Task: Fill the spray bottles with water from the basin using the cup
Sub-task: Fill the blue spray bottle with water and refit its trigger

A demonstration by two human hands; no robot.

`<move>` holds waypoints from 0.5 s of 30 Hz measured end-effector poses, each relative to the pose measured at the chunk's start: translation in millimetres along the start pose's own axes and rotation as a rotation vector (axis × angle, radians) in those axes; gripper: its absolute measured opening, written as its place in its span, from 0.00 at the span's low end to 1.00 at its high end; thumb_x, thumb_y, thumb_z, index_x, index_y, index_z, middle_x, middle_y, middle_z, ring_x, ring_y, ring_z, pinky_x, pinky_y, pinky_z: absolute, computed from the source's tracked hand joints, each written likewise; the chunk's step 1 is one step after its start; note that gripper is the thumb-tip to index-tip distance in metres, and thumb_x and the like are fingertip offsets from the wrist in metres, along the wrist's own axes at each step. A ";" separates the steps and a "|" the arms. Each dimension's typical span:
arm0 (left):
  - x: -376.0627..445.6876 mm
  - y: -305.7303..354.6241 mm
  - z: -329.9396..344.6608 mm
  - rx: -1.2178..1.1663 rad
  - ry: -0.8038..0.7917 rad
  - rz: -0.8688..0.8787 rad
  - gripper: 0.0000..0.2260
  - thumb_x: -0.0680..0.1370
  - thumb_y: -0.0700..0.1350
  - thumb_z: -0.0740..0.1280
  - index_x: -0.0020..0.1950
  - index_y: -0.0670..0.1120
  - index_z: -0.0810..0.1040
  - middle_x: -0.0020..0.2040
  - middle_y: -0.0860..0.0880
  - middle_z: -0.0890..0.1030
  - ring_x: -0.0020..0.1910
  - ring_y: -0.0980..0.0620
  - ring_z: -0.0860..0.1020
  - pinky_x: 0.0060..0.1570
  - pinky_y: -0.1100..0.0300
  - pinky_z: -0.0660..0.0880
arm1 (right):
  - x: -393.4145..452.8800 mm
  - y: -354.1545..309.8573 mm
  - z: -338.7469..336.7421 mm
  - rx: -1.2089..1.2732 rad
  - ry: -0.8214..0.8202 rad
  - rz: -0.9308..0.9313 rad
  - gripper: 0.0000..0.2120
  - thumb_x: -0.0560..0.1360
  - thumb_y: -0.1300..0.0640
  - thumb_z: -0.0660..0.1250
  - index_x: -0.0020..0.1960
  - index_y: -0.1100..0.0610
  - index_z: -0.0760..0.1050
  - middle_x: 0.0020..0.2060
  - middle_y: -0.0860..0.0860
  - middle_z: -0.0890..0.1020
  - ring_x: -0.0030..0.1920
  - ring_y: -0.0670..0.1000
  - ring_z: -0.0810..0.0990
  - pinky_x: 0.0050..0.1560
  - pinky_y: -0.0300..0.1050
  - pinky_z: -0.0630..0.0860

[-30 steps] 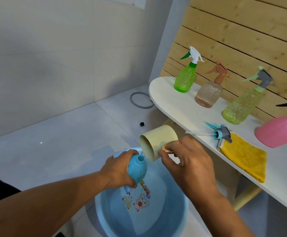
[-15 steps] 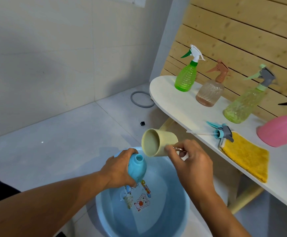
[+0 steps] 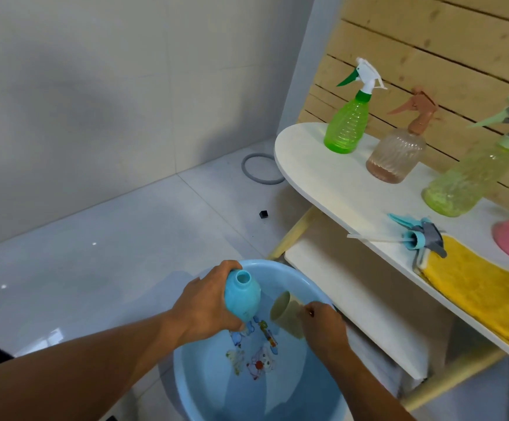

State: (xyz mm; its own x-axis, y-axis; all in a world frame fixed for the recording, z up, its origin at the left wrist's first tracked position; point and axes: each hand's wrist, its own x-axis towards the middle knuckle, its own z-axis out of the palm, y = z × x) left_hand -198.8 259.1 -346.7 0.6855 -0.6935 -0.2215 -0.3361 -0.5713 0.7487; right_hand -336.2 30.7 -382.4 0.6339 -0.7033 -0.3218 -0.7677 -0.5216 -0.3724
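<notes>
Tiled floor, lower centre of frame: blue basin [image 3: 186, 387] sitting under both hands, left hand [image 3: 207, 302] gripping the uncapped blue bottle [image 3: 242, 294], right hand [image 3: 323, 326] now dipping the cup [image 3: 286, 314], lowered from pouring height, refilling.

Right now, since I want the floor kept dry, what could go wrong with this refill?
The blue bottle, gripped by the left hand, has a narrow mouth, so water poured from the wide cup in the right hand may spill over. It sits near the basin rim, so spill could reach the floor.
</notes>
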 end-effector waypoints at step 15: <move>5.6 -18.9 4.4 -0.027 -0.005 -0.048 0.45 0.55 0.62 0.79 0.67 0.69 0.62 0.57 0.64 0.76 0.58 0.51 0.76 0.59 0.47 0.77 | 32.8 -20.2 76.4 -0.426 -0.155 -0.296 0.13 0.83 0.58 0.59 0.65 0.54 0.75 0.61 0.53 0.78 0.63 0.54 0.79 0.61 0.47 0.74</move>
State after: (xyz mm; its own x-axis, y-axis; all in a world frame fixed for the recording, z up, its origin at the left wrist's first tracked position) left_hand -191.4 264.2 -364.9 0.6976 -0.6674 -0.2607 -0.2852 -0.5924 0.7534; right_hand -292.7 55.1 -452.0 0.8108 -0.4333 -0.3936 -0.5036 -0.8591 -0.0917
